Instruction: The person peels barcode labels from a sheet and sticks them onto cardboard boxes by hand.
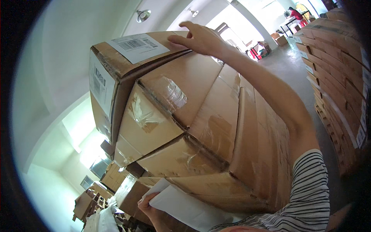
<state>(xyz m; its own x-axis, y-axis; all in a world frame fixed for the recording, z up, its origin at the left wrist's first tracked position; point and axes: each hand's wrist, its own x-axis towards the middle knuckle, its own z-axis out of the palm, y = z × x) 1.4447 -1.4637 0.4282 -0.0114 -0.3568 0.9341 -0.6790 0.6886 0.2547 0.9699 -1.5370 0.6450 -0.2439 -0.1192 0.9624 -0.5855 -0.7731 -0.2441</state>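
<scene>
A tall stack of brown cardboard boxes [216, 127] with clear tape stands right in front of me. The topmost box [112, 62] carries a white barcode label [140, 47] on its upper face and another white label [101, 84] on its side. My right hand [203, 38] is stretched out over that box, just right of the upper label. Its fingers are apart and hold nothing; whether they touch the cardboard I cannot tell. Low down, my left hand [147, 204] is closed on the edge of white label sheets [189, 207], which hang against my body.
Another pile of boxes [332, 62] stands on a pallet [326, 120] at the right, across a grey floor [284, 63]. More cartons [133, 197] lie at the lower left. A person in red [296, 14] is far off near a table.
</scene>
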